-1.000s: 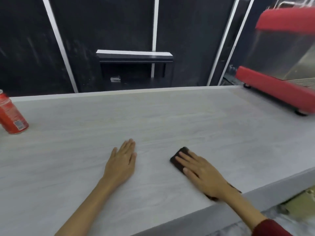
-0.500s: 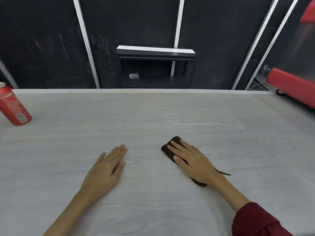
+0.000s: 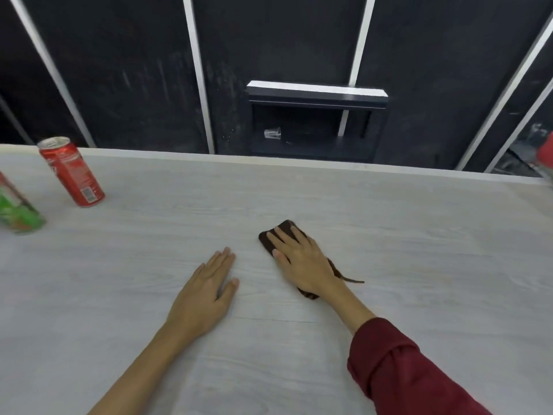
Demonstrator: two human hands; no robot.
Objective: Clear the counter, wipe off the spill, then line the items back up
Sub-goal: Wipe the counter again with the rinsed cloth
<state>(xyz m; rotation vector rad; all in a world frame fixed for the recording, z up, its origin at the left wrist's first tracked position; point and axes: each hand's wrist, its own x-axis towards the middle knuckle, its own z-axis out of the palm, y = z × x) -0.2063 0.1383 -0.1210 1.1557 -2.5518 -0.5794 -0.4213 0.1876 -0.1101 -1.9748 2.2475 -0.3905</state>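
My right hand [image 3: 302,259] lay flat on the dark brown cloth [image 3: 270,239] near the middle of the tabletop [image 3: 419,265], fingers straight and pressing it down, thumb just off its near-left edge. The cloth's long axis ran from far-left to near-right under my palm, a thin strand of it trailing out by the wrist. My left hand [image 3: 206,292] rested palm down just beside it, toward the near edge, fingers together and straight, holding nothing.

The red can [image 3: 71,172] stood near the far left corner, and a green-and-red container [image 3: 18,211], blurred and cut off by the frame, stood just nearer at the left edge. Both sat well apart from the cloth and to its left, so my left hand was the nearer one to them. No spill showed on the pale wood grain that I could make out.

By my reckoning the wiping stage was in hand, with the lining-up not yet begun. Any sweep leftward would carry the cloth toward the cans.
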